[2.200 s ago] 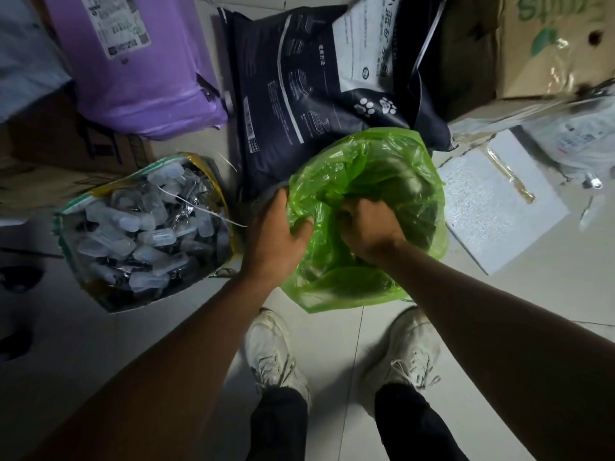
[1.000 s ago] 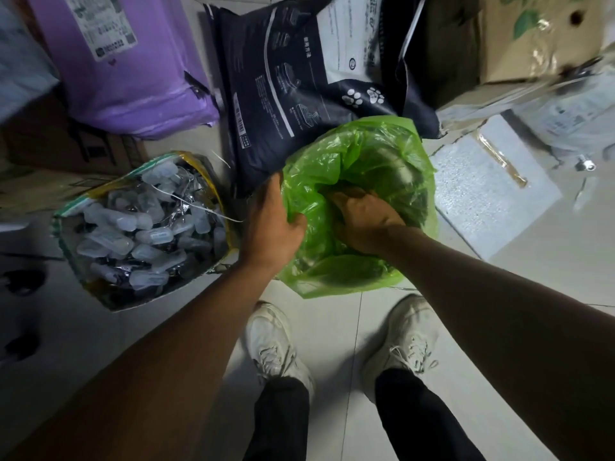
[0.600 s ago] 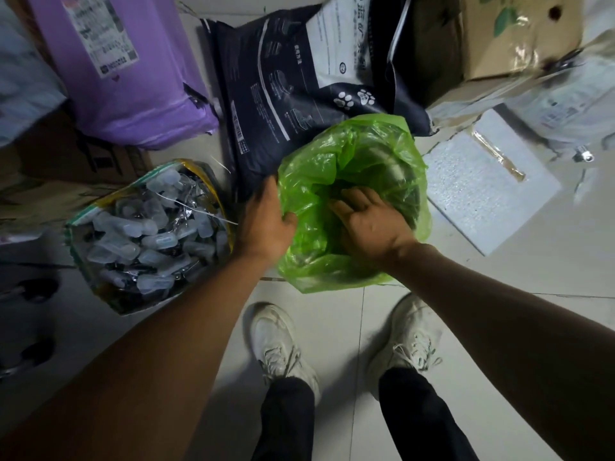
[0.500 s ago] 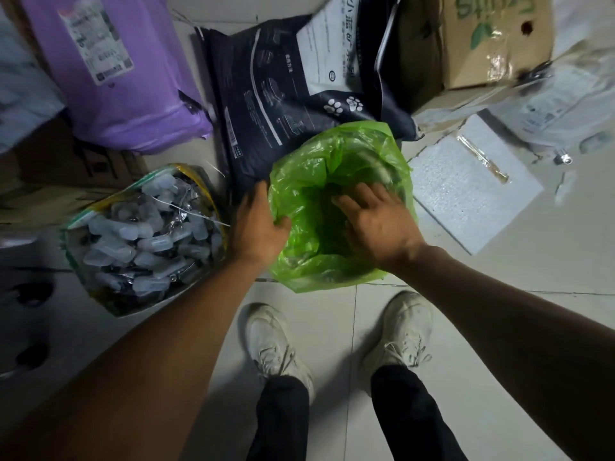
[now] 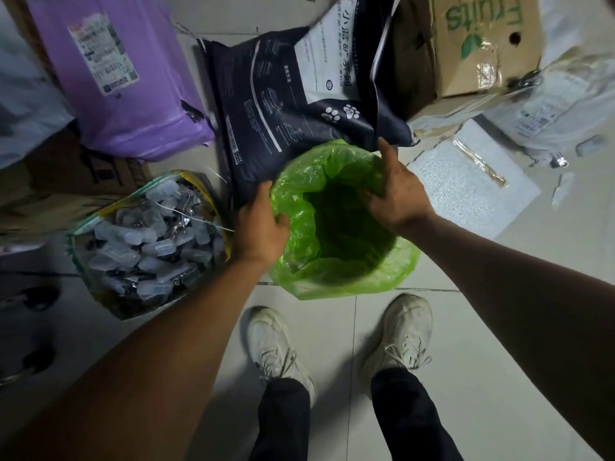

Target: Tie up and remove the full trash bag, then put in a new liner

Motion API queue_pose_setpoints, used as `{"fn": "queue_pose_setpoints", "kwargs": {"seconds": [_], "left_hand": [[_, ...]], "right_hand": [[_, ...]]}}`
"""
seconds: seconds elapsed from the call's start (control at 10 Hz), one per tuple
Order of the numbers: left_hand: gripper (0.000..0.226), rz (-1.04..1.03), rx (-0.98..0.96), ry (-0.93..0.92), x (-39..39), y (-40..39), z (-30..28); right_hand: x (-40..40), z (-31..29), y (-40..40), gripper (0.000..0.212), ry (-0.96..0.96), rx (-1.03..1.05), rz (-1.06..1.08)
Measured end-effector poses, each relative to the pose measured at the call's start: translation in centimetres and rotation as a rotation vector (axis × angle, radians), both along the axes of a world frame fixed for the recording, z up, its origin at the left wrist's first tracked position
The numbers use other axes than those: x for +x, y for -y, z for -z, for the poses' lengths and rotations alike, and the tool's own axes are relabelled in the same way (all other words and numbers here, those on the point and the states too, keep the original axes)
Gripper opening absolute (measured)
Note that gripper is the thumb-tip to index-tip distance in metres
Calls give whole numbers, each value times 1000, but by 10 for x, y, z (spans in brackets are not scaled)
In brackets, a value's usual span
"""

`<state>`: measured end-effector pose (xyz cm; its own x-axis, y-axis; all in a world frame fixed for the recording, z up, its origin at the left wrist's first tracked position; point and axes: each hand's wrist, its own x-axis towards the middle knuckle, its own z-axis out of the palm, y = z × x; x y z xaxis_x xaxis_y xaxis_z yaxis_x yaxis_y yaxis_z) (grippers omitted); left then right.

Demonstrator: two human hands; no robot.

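Since the frame half a second back, right hand [image 5: 396,191] has shifted from the middle of the bag mouth out to its far right rim; the liner now gapes open, dark inside.

Tiled floor [image 5: 482,344] carries everything. Purple parcel [image 5: 133,88] with a shipping label lies at upper left. Dark cat-litter sack [image 5: 283,94], paw prints on it, lies behind the bin and touches the liner's far edge. Cardboard fruit box [image 5: 472,44] sits upper right. Sack of clear plastic pieces [image 5: 146,244] stands just beside the left forearm. White foam sheet [image 5: 466,191] lies right of the bin.

Green bin liner [image 5: 339,267] sits in the bin between both hands, directly ahead of the white sneakers [image 5: 402,337]; its edge is folded outward over the rim, bin body hidden.

Left hand [image 5: 261,224] pinches the left rim film, thumb inside, fingers outside. Right hand presses the far-right rim, thumb raised, fingers curled over the film into the mouth; grasp on the film there looks loose, not clenched.
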<state>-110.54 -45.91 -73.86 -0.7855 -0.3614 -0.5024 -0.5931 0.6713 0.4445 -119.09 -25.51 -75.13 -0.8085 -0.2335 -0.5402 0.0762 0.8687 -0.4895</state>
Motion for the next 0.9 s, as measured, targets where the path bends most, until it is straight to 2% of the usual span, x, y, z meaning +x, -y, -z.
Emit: {"fn": "queue_pose_setpoints", "kwargs": {"seconds": [0.1, 0.2, 0.4, 0.5, 0.6, 0.7, 0.8, 0.9], "left_hand": [[38, 2, 27, 80, -2, 3, 0], [40, -31, 92, 76, 3, 5, -4], [89, -24, 254, 111, 23, 6, -5], [99, 36, 188, 151, 31, 7, 1], [98, 85, 111, 165, 34, 7, 6], [93, 90, 117, 109, 33, 10, 6], [97, 78, 113, 96, 33, 9, -11], [92, 87, -19, 95, 31, 5, -34]], "right_hand": [[3, 3, -8, 79, 45, -41, 108], [16, -6, -24, 87, 39, -111, 134], [58, -14, -55, 132, 181, -272, -28], [67, -6, -61, 140, 167, -253, -92], [67, -1, -62, 142, 155, -204, -132], [63, -4, -62, 141, 118, -145, -172], [62, -22, -60, 132, 71, -111, -167], [61, -48, -60, 111, -43, 10, -181]]}}
